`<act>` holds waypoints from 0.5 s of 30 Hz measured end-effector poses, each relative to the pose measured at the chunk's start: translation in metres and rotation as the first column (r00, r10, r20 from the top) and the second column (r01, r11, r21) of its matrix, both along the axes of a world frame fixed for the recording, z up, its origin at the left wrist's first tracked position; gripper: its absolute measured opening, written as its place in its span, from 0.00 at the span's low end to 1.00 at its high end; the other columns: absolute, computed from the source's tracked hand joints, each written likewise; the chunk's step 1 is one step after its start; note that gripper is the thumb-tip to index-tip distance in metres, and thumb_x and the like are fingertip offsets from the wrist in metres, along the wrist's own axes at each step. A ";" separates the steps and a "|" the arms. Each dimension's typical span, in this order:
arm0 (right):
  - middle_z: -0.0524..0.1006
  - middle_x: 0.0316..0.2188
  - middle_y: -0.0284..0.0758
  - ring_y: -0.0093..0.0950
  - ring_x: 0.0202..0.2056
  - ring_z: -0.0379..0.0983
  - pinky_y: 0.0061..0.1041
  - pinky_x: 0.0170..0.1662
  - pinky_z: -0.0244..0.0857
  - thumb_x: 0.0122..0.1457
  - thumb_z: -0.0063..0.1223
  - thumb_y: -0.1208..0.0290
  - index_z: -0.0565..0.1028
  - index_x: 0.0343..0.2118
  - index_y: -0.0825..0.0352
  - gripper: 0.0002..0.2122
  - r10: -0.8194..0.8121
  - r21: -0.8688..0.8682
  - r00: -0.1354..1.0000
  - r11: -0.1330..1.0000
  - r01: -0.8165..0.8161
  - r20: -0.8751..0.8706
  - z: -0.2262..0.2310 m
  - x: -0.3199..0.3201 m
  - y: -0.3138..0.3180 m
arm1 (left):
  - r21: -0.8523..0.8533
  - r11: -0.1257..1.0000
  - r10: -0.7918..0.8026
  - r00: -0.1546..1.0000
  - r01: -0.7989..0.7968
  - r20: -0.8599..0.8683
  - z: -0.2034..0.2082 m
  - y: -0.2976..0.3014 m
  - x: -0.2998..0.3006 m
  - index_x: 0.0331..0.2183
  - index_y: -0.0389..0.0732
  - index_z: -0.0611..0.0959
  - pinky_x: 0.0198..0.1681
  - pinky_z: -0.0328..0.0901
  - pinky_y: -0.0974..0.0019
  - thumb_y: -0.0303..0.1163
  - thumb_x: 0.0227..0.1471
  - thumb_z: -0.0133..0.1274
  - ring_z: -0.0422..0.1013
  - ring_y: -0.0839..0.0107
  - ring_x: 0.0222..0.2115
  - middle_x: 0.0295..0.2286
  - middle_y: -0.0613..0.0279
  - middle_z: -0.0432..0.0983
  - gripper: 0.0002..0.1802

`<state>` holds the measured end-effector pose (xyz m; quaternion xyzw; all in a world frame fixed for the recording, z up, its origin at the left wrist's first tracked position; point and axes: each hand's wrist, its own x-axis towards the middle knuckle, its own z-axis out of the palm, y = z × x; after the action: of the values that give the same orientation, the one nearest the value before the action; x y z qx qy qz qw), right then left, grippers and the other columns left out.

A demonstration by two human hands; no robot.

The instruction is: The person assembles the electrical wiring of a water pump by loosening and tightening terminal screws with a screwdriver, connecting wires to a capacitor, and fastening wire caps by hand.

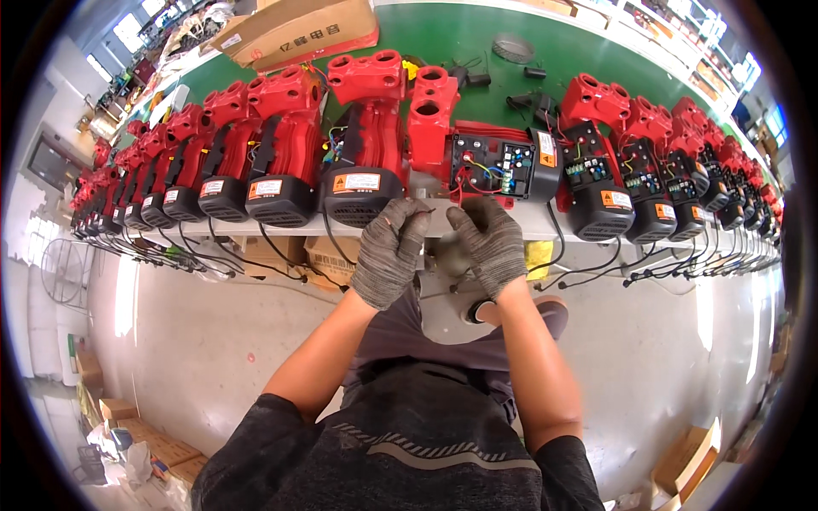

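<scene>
My left hand (390,255), in a grey knit glove, is closed in a pinch at the table's front edge. A tiny dark piece shows at its fingertips, too small to name. Just to its right my right hand (492,249), gloved alike, has its fingers curled in; whatever they may hold is hidden. Beyond the hands a red pump-like machine lies on its side, its two-holed red casting (429,119) facing away from me. Its black control box is uncovered, with a circuit board (503,166) and coloured wires showing. A similar unit with a black cap (365,194) stands left of it.
Rows of red and black machines (285,170) line the table to the left, and more with exposed boards (596,170) to the right. Power cords (328,230) hang off the front edge. A cardboard box (298,34) and a round grey ring (514,48) lie on the green tabletop (443,30).
</scene>
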<state>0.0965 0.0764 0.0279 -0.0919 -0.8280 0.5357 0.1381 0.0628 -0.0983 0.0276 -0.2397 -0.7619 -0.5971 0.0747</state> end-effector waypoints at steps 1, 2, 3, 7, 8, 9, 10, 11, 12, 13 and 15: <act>0.82 0.32 0.44 0.34 0.32 0.80 0.31 0.37 0.72 0.63 0.57 0.58 0.75 0.45 0.72 0.19 0.004 -0.002 1.000 1.000 -0.004 -0.003 0.003 0.001 -0.002 | -0.006 0.999 -0.034 0.999 0.034 0.039 0.008 0.002 0.000 0.42 0.37 0.79 0.32 0.66 0.71 0.27 0.62 0.52 0.70 0.76 0.26 0.30 0.63 0.74 0.07; 0.81 0.31 0.42 0.31 0.30 0.79 0.30 0.35 0.71 0.64 0.56 0.61 0.75 0.45 0.72 0.17 -0.003 -0.115 1.000 0.993 0.004 0.011 0.008 0.003 -0.003 | -0.009 0.997 -0.070 0.994 0.070 0.079 0.013 0.004 -0.002 0.42 0.37 0.80 0.33 0.67 0.70 0.27 0.61 0.53 0.71 0.74 0.27 0.31 0.61 0.75 0.08; 0.81 0.30 0.40 0.28 0.28 0.79 0.28 0.33 0.71 0.65 0.55 0.63 0.75 0.45 0.72 0.15 -0.010 -0.225 1.000 0.974 0.016 0.027 0.011 0.004 -0.004 | -0.011 0.998 -0.069 0.995 0.070 0.076 0.010 0.007 -0.009 0.42 0.37 0.80 0.33 0.67 0.70 0.27 0.61 0.53 0.71 0.74 0.27 0.31 0.61 0.75 0.08; 0.81 0.29 0.37 0.23 0.26 0.77 0.25 0.30 0.70 0.66 0.53 0.68 0.76 0.46 0.71 0.12 -0.045 -0.194 0.998 0.980 0.036 -0.042 -0.004 0.003 0.011 | -0.156 0.982 -0.140 0.960 0.104 -0.241 0.012 0.029 -0.029 0.40 0.36 0.82 0.41 0.71 0.60 0.29 0.58 0.55 0.77 0.54 0.37 0.36 0.49 0.79 0.09; 0.80 0.30 0.35 0.21 0.27 0.76 0.22 0.29 0.69 0.66 0.52 0.69 0.75 0.46 0.71 0.11 -0.026 -0.218 0.998 0.976 0.012 -0.062 -0.005 0.003 0.015 | -0.180 0.973 -0.184 0.956 0.145 -0.227 0.011 0.034 -0.033 0.40 0.36 0.82 0.42 0.71 0.60 0.29 0.57 0.55 0.77 0.55 0.37 0.36 0.49 0.79 0.09; 0.79 0.31 0.34 0.19 0.28 0.75 0.19 0.27 0.68 0.66 0.52 0.70 0.75 0.46 0.71 0.11 -0.009 -0.241 0.997 0.971 -0.012 -0.083 -0.005 0.003 0.018 | -0.204 0.961 -0.228 0.950 0.186 -0.212 0.010 0.038 -0.036 0.39 0.36 0.82 0.43 0.71 0.60 0.29 0.57 0.56 0.77 0.55 0.38 0.35 0.50 0.79 0.09; 0.79 0.31 0.34 0.19 0.28 0.75 0.19 0.27 0.68 0.66 0.52 0.70 0.75 0.46 0.71 0.11 -0.017 -0.239 0.996 0.971 -0.003 -0.083 -0.002 0.004 0.020 | -0.171 0.957 -0.260 0.953 0.234 -0.156 0.006 0.042 -0.041 0.41 0.38 0.82 0.39 0.70 0.64 0.27 0.56 0.57 0.76 0.62 0.33 0.32 0.54 0.79 0.10; 0.79 0.31 0.34 0.19 0.28 0.75 0.19 0.27 0.68 0.66 0.52 0.70 0.75 0.46 0.71 0.11 0.007 -0.231 0.997 0.973 -0.024 -0.075 0.002 0.005 0.021 | -0.169 0.956 -0.267 0.951 0.241 -0.157 0.004 0.044 -0.043 0.41 0.38 0.82 0.39 0.70 0.64 0.27 0.56 0.57 0.76 0.62 0.33 0.32 0.54 0.79 0.10; 0.79 0.31 0.34 0.19 0.28 0.75 0.19 0.27 0.69 0.66 0.52 0.70 0.76 0.46 0.71 0.11 0.032 -0.224 0.997 0.973 -0.047 -0.067 0.005 0.006 0.022 | -0.159 0.954 -0.276 0.954 0.256 -0.120 0.003 0.045 -0.044 0.42 0.38 0.83 0.40 0.70 0.64 0.27 0.56 0.57 0.76 0.63 0.33 0.32 0.53 0.79 0.11; 0.79 0.31 0.34 0.19 0.28 0.75 0.19 0.27 0.69 0.66 0.52 0.70 0.76 0.46 0.71 0.11 0.025 -0.224 0.997 0.974 -0.040 -0.068 0.005 0.006 0.024 | -0.148 0.951 -0.285 0.955 0.271 -0.083 0.005 0.047 -0.045 0.42 0.38 0.83 0.40 0.70 0.64 0.27 0.57 0.57 0.76 0.63 0.34 0.33 0.53 0.79 0.11; 0.79 0.30 0.33 0.19 0.27 0.74 0.19 0.28 0.69 0.66 0.53 0.70 0.76 0.46 0.71 0.11 0.026 -0.266 0.999 0.964 -0.031 -0.026 0.005 0.005 0.027 | -0.136 0.947 -0.297 0.955 0.292 -0.022 0.012 0.051 -0.045 0.44 0.38 0.83 0.41 0.70 0.64 0.27 0.57 0.57 0.77 0.64 0.35 0.34 0.53 0.80 0.12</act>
<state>0.1017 0.1037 0.0331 -0.0918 -0.7482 0.6449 0.1259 0.0183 -0.0473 0.0396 -0.3676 -0.7534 -0.5450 -0.0153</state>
